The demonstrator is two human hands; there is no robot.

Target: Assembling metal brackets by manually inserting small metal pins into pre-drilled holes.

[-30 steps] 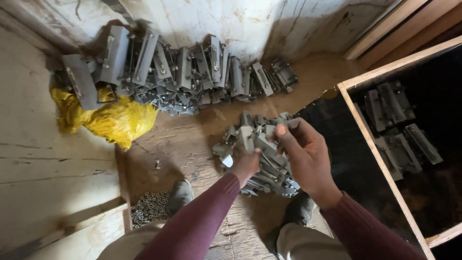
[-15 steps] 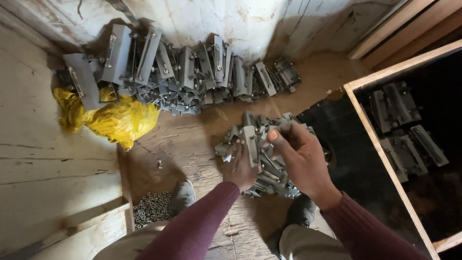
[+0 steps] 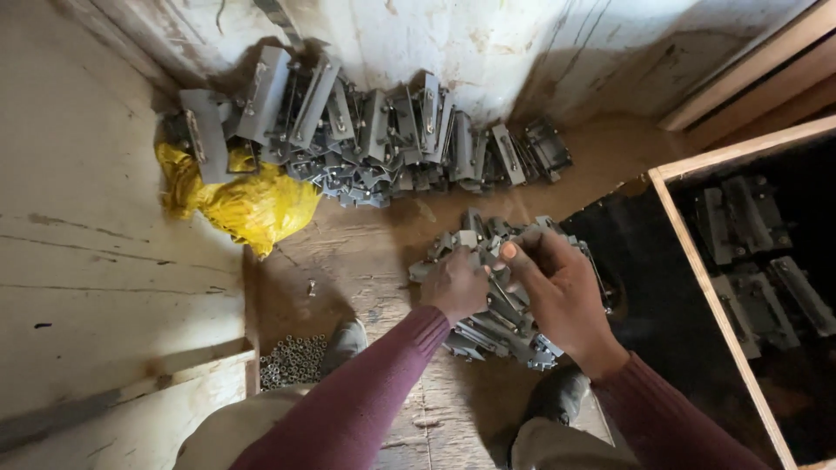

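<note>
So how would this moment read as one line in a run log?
left hand: on small bracket pile | right hand: gripping bracket from same pile | beside: wooden crate, yellow bag

1. My left hand (image 3: pixel 457 285) is curled knuckles-up, fingers tucked under and closed.
2. My right hand (image 3: pixel 557 292) sits just beside it, palm down, fingers bent, thumb pointing toward the left hand.
3. Both forearms, in maroon sleeves, reach forward from the bottom edge and converge.
4. My knees are bent, shoes planted apart below.

Two hands (image 3: pixel 522 292), one yellow bag (image 3: pixel 248 204), two shoes (image 3: pixel 344 341).
</note>
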